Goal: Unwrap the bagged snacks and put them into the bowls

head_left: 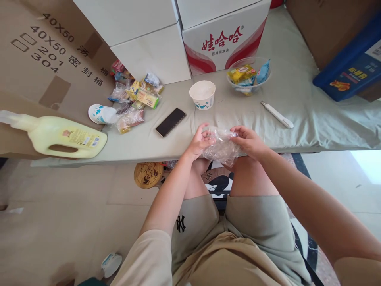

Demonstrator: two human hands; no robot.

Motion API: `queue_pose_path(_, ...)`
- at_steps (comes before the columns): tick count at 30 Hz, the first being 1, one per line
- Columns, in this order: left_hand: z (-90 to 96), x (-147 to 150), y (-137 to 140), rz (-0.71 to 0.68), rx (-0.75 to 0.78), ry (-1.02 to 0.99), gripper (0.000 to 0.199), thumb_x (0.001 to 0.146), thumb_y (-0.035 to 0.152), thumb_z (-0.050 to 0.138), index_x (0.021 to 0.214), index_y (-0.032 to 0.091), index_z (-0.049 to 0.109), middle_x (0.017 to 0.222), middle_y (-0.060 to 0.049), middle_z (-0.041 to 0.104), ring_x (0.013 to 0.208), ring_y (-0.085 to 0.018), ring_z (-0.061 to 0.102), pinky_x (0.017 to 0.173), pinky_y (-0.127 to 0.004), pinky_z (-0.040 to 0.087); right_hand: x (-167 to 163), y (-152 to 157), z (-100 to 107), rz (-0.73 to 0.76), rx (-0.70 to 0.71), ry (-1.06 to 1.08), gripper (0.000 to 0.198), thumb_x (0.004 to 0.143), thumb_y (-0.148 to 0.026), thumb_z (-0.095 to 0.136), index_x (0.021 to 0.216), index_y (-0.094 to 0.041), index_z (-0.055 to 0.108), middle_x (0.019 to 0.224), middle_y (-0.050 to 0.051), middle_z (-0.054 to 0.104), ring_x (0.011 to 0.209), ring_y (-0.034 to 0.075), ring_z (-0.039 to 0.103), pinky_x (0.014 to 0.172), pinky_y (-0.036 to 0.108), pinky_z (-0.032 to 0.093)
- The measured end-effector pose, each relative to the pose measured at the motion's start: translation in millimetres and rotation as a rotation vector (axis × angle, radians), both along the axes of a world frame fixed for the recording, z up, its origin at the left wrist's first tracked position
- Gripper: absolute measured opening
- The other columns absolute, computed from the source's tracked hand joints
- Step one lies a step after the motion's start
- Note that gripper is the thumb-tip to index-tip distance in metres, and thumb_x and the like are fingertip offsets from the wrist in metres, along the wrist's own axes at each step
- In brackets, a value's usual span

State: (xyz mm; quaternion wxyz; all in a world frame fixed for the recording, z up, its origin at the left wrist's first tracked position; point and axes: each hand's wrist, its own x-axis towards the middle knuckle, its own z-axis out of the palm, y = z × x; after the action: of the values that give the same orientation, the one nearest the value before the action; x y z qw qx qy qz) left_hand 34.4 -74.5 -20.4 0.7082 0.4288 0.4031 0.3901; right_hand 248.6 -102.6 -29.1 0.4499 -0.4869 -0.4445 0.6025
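Left hand: your fingers curl loosely, holding the clear plastic film by its left edge.
Right hand: your thumb and fingertips pinch its right edge.
Handling: keep both grips light; ease folds apart evenly to avoid tearing.
Film: between your fingers, sagging below them; thin, glossy, heavily crumpled.
Paper bowl: upright beyond your fingers, apart.

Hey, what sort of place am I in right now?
Possibly a storage corner in a home or small shop: there are stacked white cartons, a large printed cardboard box and a pile of small wrapped packets, though one view can't settle which.
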Motion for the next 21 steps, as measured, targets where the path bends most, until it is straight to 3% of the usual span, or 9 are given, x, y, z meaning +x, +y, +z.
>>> queue_pose_path(2,0.5,0.7,2.0,-0.114,-0.036,0.117,0.053,0.057,0.025,0.089,0.104,0.018,0.064,0.084,0.001,0.066,0.078,-0.013,0.062,0.077,-0.028,0.044,1.9,-1.6,2.0,-0.071,-0.042,0.124,0.047,0.066,-0.040,0.082,0.104,-0.026,0.059,0.081,-0.003,0.059,0.066,0.012,0.056,0.060,0.027,0.044)
queue_pose_path(4,0.4,1.1,4.5,-0.125,-0.046,0.151,0.037,0.060,0.028,0.088,0.087,0.015,0.066,0.072,0.002,0.063,0.068,-0.011,0.058,0.070,-0.026,0.042,2.7,-1.6,4.0,-0.130,-0.090,0.242,0.052,0.065,-0.043,0.083,0.108,-0.029,0.058,0.079,-0.005,0.059,0.069,0.014,0.060,0.065,0.029,0.049)
queue_pose_path(8,-1.3,0.7,6.9,0.124,-0.093,-0.041,0.033,0.063,0.033,0.085,0.078,0.018,0.060,0.077,0.002,0.065,0.070,-0.010,0.060,0.068,-0.024,0.043,0.5,0.8,6.6,-0.140,-0.175,0.396,0.057,0.061,-0.049,0.086,0.109,-0.033,0.059,0.082,-0.006,0.063,0.082,0.015,0.067,0.088,0.035,0.055)
queue_pose_path(11,-3.5,2.0,5.6,0.160,-0.096,-0.091,0.035,0.065,0.031,0.086,0.084,0.020,0.058,0.091,0.001,0.070,0.089,-0.014,0.067,0.081,-0.027,0.048,-2.3,1.1,8.8,-0.056,-0.119,0.331,0.048,0.062,-0.050,0.087,0.100,-0.031,0.064,0.093,-0.003,0.069,0.097,0.017,0.068,0.097,0.036,0.053)
queue_pose_path(15,-6.6,5.8,3.5,0.087,-0.051,-0.003,0.039,0.066,0.032,0.086,0.091,0.021,0.058,0.095,0.000,0.072,0.091,-0.016,0.069,0.083,-0.029,0.049,-4.0,0.0,11.7,0.103,-0.121,0.071,0.041,0.065,-0.051,0.085,0.089,-0.023,0.068,0.087,0.002,0.071,0.085,0.019,0.066,0.082,0.035,0.053)
queue_pose_path(21,-6.6,8.7,1.8,-0.006,-0.008,0.193,0.038,0.077,0.041,0.077,0.100,0.023,0.052,0.070,0.003,0.068,0.058,-0.014,0.065,0.059,-0.026,0.046,-4.1,-0.4,11.6,0.025,-0.125,0.034,0.037,0.069,-0.053,0.078,0.083,-0.023,0.059,0.072,-0.002,0.063,0.063,0.013,0.057,0.056,0.026,0.044)
